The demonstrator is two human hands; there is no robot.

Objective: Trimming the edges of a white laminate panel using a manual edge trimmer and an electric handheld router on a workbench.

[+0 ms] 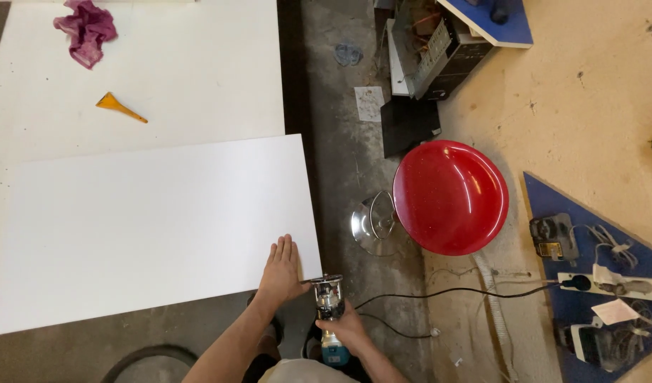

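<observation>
1. Your left hand [282, 268] lies flat and released on the white panel [156, 227], near its lower right corner.
2. Your right hand [349, 328] grasps the trim router [329, 301] (corded), which touches the panel's corner edge.
3. The red stool [450, 196] stands near on the floor.

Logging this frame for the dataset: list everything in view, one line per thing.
white panel: 1, white, lying on a larger white sheet
rag: 1, magenta, top left on sheet
scraper: 1, orange, on sheet below rag
stool: 1, red seat, chrome base, right of panel
power strip: 1, white, on blue board at right
trim router: 1, chrome and teal, black cord, at panel's right bottom corner
left hand: flat on panel corner
right hand: gripping router
</observation>
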